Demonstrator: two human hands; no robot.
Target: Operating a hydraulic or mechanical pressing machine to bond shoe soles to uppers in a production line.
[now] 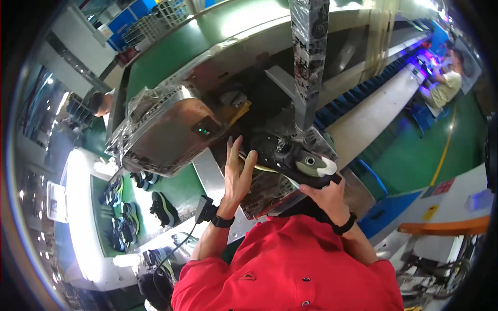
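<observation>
At the lower edge of my view, the red shirt (285,264) fills the foreground, and the forearms reach up from it with dark bands at the wrists. Of the two hands, I have the right hand (329,199) closed around the right end of a black shoe (288,158), its thumb on the near side; its other fingers are partly hidden from me. The left hand (237,181) is released, fingers spread and pointing away, just beside the shoe's left portion; whether it touches, I cannot tell. The shoe lies ahead of and between both hands, its long axis slanting from far left to near right, its white-tipped end toward the right hand, which is the nearer one. To the left, beyond the left wrist, more shoes (163,209) rest on a green counter (193,199). Past the left fingertips I see a film-wrapped machine housing (174,135) with small green lights, and behind the shoe a metal post (309,62). Farthest off, at right, a co-worker (446,90) sits by a long pale bench (368,116).
</observation>
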